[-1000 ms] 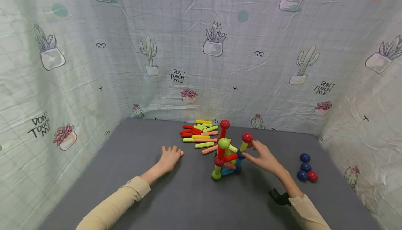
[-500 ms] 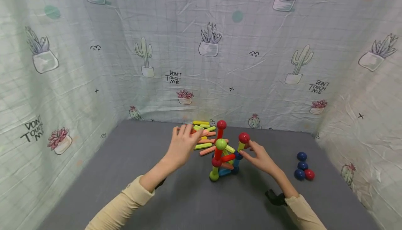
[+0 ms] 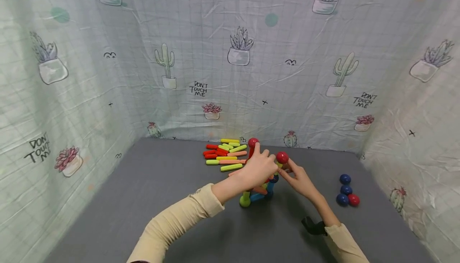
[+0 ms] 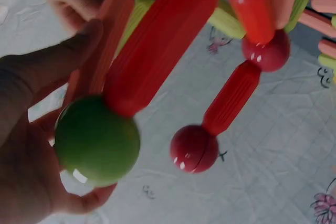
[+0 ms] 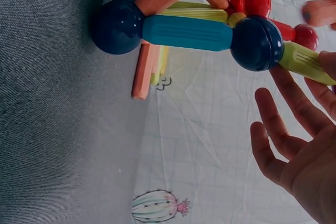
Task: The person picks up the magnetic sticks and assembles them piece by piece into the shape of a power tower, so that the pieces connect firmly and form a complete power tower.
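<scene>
A magnetic stick-and-ball structure (image 3: pixel 257 196) stands on the grey table, with a green ball (image 4: pixel 97 140) at the top of a red rod (image 4: pixel 165 40). My left hand (image 3: pixel 259 170) pinches a loose salmon rod (image 4: pixel 118 19) beside that ball; in the head view this hand covers the ball and much of the structure. On the right, my right hand (image 3: pixel 300 180) pinches the yellow-green rod (image 5: pixel 303 60) between a dark blue ball (image 5: pixel 257 43) and a red ball (image 3: pixel 282 157). Another red ball (image 3: pixel 253 142) tops the rear red rod.
Behind and left of the structure lie several loose rods (image 3: pixel 231 168) in red, yellow, green and salmon. Several blue balls (image 3: pixel 345 179) and one red ball (image 3: pixel 353 200) rest at the right. A printed curtain (image 3: pixel 215 67) encloses the table's back and sides.
My left hand has moved right, from the table left of the loose rods, over them and to the structure, carrying the salmon rod. The right hand stays at the yellow-green rod.
</scene>
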`<state>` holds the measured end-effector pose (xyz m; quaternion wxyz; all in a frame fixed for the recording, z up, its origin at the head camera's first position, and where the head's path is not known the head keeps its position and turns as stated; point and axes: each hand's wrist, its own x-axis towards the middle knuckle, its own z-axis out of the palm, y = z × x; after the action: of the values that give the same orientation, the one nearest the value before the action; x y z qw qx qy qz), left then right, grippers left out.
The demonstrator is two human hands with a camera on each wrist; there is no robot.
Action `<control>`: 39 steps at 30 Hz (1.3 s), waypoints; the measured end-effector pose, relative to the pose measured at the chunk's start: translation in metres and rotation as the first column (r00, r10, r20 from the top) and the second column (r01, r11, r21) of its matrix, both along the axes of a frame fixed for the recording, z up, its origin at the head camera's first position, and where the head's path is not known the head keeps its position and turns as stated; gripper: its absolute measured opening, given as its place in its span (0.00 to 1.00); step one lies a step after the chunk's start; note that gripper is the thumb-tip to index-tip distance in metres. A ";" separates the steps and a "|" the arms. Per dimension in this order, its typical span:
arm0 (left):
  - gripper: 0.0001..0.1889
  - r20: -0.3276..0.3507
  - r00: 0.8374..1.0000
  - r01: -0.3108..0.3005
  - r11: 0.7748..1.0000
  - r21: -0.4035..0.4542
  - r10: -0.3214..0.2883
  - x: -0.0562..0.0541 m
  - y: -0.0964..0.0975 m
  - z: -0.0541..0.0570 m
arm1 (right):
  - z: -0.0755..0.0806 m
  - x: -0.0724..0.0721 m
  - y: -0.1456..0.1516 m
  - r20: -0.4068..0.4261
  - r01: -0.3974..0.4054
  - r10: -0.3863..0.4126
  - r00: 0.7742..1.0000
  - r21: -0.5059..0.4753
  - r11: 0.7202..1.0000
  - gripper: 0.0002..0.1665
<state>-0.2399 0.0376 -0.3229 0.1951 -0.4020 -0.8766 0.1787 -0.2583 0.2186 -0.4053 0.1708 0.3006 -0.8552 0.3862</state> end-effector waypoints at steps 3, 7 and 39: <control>0.08 -0.046 0.999 -0.026 1.000 0.009 0.027 -0.007 0.004 -0.009 | 0.010 0.008 -0.004 0.014 0.005 -0.005 1.000 -0.007 1.000 0.21; 0.06 -0.059 0.997 -0.050 0.999 0.022 0.051 -0.014 0.008 -0.018 | 0.014 0.011 -0.006 0.020 0.008 -0.008 1.000 -0.004 1.000 0.21; 0.38 0.187 0.980 -0.171 0.779 0.603 0.071 0.000 -0.067 -0.040 | -0.023 -0.008 0.011 0.038 -0.018 0.013 0.999 0.154 0.988 0.23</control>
<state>-0.2396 -0.0294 -0.3631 0.2352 -0.2717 -0.9232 -0.1362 -0.2667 0.2291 -0.4285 0.1284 0.3125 -0.8831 0.3257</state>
